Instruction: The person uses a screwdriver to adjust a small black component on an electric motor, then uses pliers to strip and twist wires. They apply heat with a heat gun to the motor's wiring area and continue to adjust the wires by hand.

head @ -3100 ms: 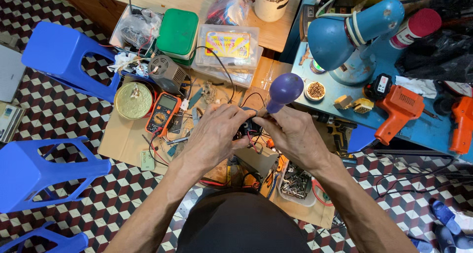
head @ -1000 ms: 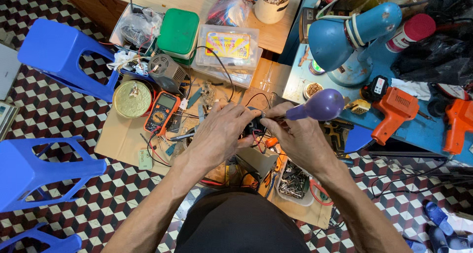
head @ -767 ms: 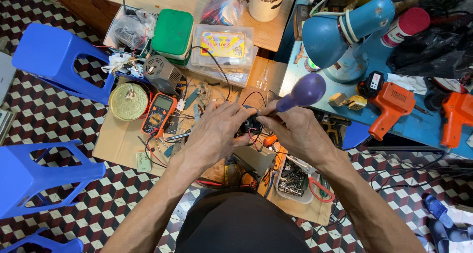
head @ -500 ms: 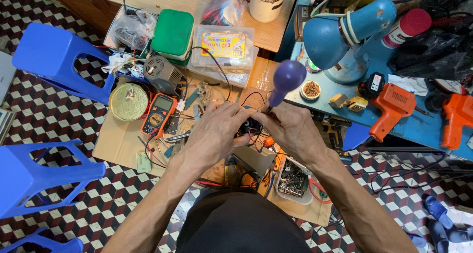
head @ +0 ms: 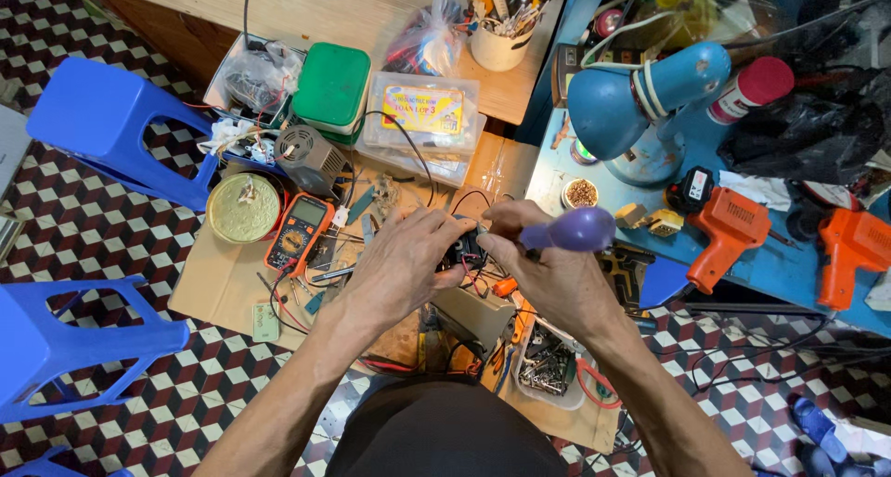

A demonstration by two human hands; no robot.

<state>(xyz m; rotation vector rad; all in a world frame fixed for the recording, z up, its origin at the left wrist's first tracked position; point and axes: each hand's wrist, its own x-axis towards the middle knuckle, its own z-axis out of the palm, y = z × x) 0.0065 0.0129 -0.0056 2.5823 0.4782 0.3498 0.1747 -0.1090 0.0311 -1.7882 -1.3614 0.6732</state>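
Both hands meet over the middle of a cluttered low desk (head: pixel 223 282) covered in brown card. The left hand (head: pixel 404 264) is curled, its fingertips pinched on a small black part (head: pixel 461 251) with thin red and black wires trailing from it; it seems held up off the desk so the other hand can get at it. The right hand (head: pixel 548 277) is closed around a tool with a purple handle (head: pixel 571 228), the rounded handle pointing out toward 3 o'clock and the working end, hidden behind the fingers, aimed at the black part. What kind of tip it has cannot be told.

At 9 o'clock from the hands lies an orange multimeter (head: pixel 299 234), face up within easy reach, and just beyond it a round brass-coloured tin (head: pixel 243 208). At 11 o'clock sits a small grey motor (head: pixel 311 159), and further up a green box (head: pixel 332 87) beside a clear plastic case (head: pixel 422 124). At 12 o'clock a white cup (head: pixel 499 45) stands packed with tools.

Toward 2 o'clock a blue desk lamp (head: pixel 640 101) bends its shade down over the work, likely for light. At 3 o'clock two orange pistol-shaped tools (head: pixel 729 236) lie on a blue surface. At 5 o'clock a clear tray of screws (head: pixel 548 366) sits near the right wrist. Blue plastic stools (head: pixel 102 124) stand on the chequered floor at 9 and 10 o'clock
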